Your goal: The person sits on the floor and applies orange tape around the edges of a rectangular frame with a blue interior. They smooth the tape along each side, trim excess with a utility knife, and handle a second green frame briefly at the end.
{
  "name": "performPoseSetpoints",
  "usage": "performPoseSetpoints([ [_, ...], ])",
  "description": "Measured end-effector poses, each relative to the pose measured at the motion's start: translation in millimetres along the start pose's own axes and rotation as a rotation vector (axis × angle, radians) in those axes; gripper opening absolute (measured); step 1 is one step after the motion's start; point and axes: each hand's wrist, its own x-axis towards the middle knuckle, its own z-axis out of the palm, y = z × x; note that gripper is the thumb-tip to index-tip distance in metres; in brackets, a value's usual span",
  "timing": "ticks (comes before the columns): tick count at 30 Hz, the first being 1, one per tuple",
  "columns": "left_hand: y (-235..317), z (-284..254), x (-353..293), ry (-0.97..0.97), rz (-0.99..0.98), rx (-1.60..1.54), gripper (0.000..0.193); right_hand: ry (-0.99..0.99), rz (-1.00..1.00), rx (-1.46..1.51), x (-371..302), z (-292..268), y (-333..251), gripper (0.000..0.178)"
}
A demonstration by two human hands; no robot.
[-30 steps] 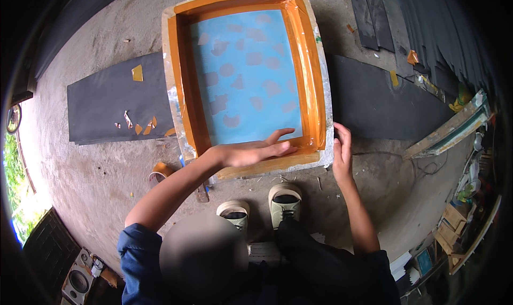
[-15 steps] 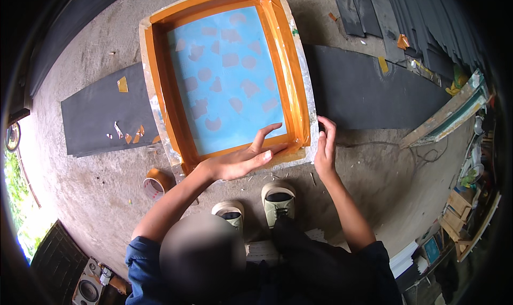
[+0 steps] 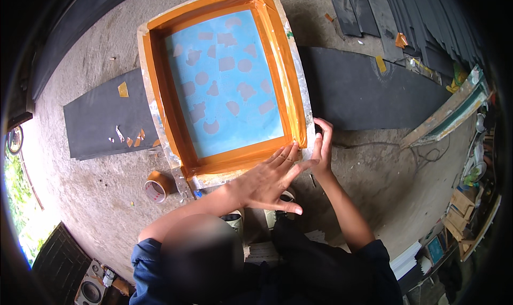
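A screen-printing frame (image 3: 309, 112) tilts up in front of me, its inner border lined with shiny orange-brown tape (image 3: 293, 86). Its blue mesh (image 3: 235, 120) carries several grey shapes, among them circles, rectangles and bear-like outlines. My left hand (image 3: 270, 181) lies across the near right corner, fingers stretched and apart, fingertips touching the tape. Its thumb points away toward my shoes. My right hand (image 3: 324, 150) is at the outer edge of that same corner, fingers bent around the rim. Part of the corner is hidden behind the hands.
A tape roll (image 3: 158, 187) stands on the concrete floor left of my shoes (image 3: 278, 211). Dark sheets (image 3: 368, 91) lie beneath and beyond the frame, with tape scraps (image 3: 123, 89) on the left part. Another frame (image 3: 451, 112) leans at the right. A speaker (image 3: 92, 289) sits lower left.
My left hand has moved right and nearer to me, from above the near border onto the corner, its fingers now straighter. My right hand has shifted slightly; the frame has moved a little.
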Motion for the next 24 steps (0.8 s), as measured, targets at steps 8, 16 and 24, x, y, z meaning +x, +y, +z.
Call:
performPoseSetpoints([
  [8, -20, -39, -4, 0.051, -0.358, -0.729, 0.079, -0.033, 0.004, -0.014, 2, -10, -5, 0.032],
  [16, -44, -23, -11, -0.007, -0.302, -1.003, 0.081, -0.388, -0.413, -0.394, 23, -38, -63, 0.026],
  [24, -46, -22, 3, -0.113, -0.375, -0.686, 0.080, -0.407, -0.634, -0.507, 23, -32, -56, 0.013],
])
